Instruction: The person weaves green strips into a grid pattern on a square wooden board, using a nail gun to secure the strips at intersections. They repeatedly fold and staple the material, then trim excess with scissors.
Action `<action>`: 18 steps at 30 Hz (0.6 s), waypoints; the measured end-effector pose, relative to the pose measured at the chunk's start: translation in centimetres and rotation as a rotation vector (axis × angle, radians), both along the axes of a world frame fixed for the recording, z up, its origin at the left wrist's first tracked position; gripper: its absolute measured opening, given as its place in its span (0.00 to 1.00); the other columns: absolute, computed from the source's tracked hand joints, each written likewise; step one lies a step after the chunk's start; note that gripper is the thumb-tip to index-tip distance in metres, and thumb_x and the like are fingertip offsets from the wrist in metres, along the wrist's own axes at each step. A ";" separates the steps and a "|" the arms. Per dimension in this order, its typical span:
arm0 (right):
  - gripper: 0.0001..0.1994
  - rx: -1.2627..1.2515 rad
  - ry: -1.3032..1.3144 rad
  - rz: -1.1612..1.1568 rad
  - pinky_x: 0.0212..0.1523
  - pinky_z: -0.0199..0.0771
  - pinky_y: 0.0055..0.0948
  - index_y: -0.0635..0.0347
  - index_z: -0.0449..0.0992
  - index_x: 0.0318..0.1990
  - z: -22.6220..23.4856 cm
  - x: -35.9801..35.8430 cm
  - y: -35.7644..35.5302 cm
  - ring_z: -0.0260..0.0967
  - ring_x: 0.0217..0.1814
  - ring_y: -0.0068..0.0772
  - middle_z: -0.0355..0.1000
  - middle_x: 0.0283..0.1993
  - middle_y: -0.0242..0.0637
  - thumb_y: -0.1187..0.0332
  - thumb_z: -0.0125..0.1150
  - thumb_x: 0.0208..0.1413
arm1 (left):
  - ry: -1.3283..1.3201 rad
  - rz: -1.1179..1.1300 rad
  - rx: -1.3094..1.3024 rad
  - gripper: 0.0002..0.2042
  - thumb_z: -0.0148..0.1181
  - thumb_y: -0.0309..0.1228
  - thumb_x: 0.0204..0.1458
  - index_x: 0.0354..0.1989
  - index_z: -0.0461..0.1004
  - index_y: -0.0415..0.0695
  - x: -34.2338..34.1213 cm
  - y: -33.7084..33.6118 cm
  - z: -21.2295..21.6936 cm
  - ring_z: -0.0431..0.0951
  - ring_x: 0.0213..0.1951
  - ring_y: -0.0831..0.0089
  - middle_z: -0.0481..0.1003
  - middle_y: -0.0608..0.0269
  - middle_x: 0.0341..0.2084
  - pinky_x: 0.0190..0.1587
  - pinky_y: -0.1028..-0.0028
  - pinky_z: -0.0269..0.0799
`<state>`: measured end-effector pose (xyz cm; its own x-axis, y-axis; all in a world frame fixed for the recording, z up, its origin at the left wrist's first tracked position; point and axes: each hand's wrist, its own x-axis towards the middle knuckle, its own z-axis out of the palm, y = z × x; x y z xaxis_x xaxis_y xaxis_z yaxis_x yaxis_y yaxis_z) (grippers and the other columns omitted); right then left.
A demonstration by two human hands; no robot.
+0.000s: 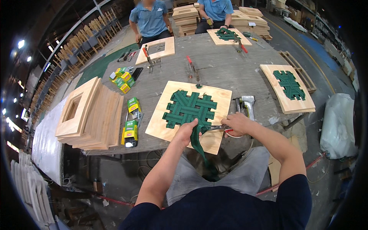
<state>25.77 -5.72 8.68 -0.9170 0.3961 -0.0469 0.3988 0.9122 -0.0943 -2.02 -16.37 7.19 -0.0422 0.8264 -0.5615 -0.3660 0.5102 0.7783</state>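
Observation:
A square wooden board (158,124) lies before me at the table's near edge, with green webbing (186,109) woven in a lattice over its middle. My left hand (186,132) is closed on a loose green strap (196,142) at the lattice's near side, its tail hanging past the board toward my lap. My right hand (237,123) grips scissors (231,132) with light and red handles; their blades point left at the strap beside my left fingers. Whether the blades touch the strap I cannot make out. Just beyond my right hand lies a silver staple gun (248,105).
Stacked wooden frames (101,115) stand left, beside yellow-green boxes (131,128). More small boxes (123,79) lie farther back. Webbed boards (287,86) are piled at right. A red-handled clamp (191,65) sits mid-table. Two people in blue shirts (148,17) are across the table.

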 end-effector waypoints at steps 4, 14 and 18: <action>0.27 -0.029 -0.041 0.119 0.46 0.74 0.48 0.47 0.73 0.53 -0.6 -2.8 0.7 0.78 0.47 0.51 0.76 0.41 0.41 0.42 0.68 0.53 | 0.025 -0.026 -0.003 0.20 0.54 0.46 0.69 0.41 0.76 0.37 -0.4 -0.6 0.1 0.79 0.25 0.72 0.78 0.62 0.27 0.25 0.72 0.77; 0.25 -0.173 -0.249 0.148 0.45 0.75 0.51 0.47 0.72 0.54 0.9 -3.7 2.0 0.79 0.46 0.51 0.78 0.38 0.42 0.47 0.68 0.54 | -0.019 0.047 -0.006 0.15 0.57 0.43 0.68 0.40 0.76 0.41 -0.9 -1.4 1.3 0.77 0.23 0.72 0.75 0.65 0.24 0.25 0.73 0.77; 0.23 -0.107 -0.142 0.211 0.43 0.75 0.52 0.49 0.72 0.53 0.8 -5.0 0.8 0.79 0.44 0.54 0.78 0.37 0.45 0.49 0.67 0.55 | -0.014 0.014 -0.012 0.17 0.56 0.44 0.68 0.39 0.75 0.41 0.4 -1.2 1.5 0.77 0.23 0.72 0.75 0.63 0.24 0.26 0.71 0.77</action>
